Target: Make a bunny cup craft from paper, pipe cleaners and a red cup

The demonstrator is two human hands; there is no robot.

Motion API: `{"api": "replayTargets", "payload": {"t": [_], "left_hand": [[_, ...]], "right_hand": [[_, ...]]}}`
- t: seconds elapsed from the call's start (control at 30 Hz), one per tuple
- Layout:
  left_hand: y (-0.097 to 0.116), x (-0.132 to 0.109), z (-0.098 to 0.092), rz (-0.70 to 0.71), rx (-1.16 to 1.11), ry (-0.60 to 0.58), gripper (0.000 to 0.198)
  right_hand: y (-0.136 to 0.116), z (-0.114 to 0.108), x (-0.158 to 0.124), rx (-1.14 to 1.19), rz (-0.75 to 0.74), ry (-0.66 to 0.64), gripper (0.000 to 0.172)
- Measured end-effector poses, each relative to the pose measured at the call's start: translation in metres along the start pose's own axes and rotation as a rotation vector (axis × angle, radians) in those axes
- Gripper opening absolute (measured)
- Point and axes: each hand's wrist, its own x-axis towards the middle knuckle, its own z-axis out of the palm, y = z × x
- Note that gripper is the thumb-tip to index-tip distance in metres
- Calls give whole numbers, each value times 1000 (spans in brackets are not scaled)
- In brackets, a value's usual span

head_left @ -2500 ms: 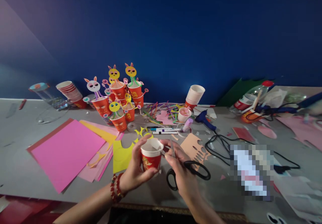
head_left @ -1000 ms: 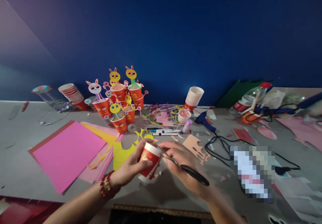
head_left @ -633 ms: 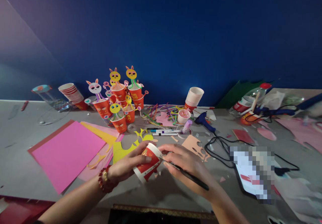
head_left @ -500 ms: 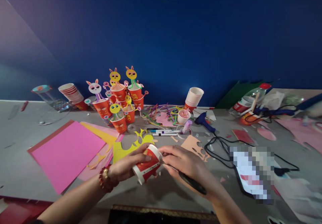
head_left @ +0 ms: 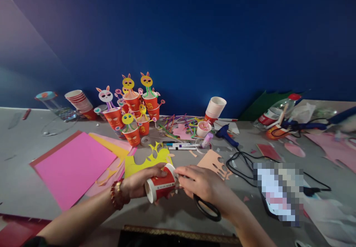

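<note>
**Working scissors (head_left: 196, 199) against a red paper cup (head_left: 164, 184)**

Clasping the red paper cup, tipped onto its side above the worktop (head_left: 16, 176), in the left hand (head_left: 139, 182). Gripping the scissors in the right hand (head_left: 204, 184), right up against the cup's right side. Most likely cutting into the cup at this step; hard to be sure, given blades mostly hidden by fingers. Calls next for a firm hold on the cup and fingertips clear of the edges.

Carries tiny print along the cup's white strip, too small to read. Farther back, note red cups dressed as animals (head_left: 132, 102), marked with gold characters, and, far right, a red-labelled bottle (head_left: 265, 118), lettering illegible.
</note>
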Motion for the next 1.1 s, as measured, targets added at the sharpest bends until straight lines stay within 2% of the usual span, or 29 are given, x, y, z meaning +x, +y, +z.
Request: {"api": "replayTargets", "payload": {"t": [0.13, 0.27, 0.37, 0.53, 0.63, 0.77, 0.93, 1.1], "left_hand": [[-2, 1, -10, -117, -21, -58, 40], [-1, -1, -12, -125, 14, -59, 40], [4, -2, -12, -127, 59, -75, 38], [12, -1, -16, -244, 81, -158, 36], [13, 1, -17, -304, 73, -173, 36], [11, 2, -16, -280, 78, -108, 35], [7, 0, -13, -153, 88, 1, 34], [5, -4, -7, -88, 150, 78, 37]], "right_hand": [[1, -5, 1, 68, -18, -27, 29], [4, -8, 1, 69, -90, -55, 30], [3, -9, 1, -36, -203, -59, 31], [-4, -6, 1, -351, -391, -126, 27], [-5, -2, 1, -430, -444, -132, 24], [-2, 2, 1, -383, -441, -144, 22], [4, 5, 1, -287, -327, -173, 20], [12, 14, -2, -169, -318, -80, 21]]}}
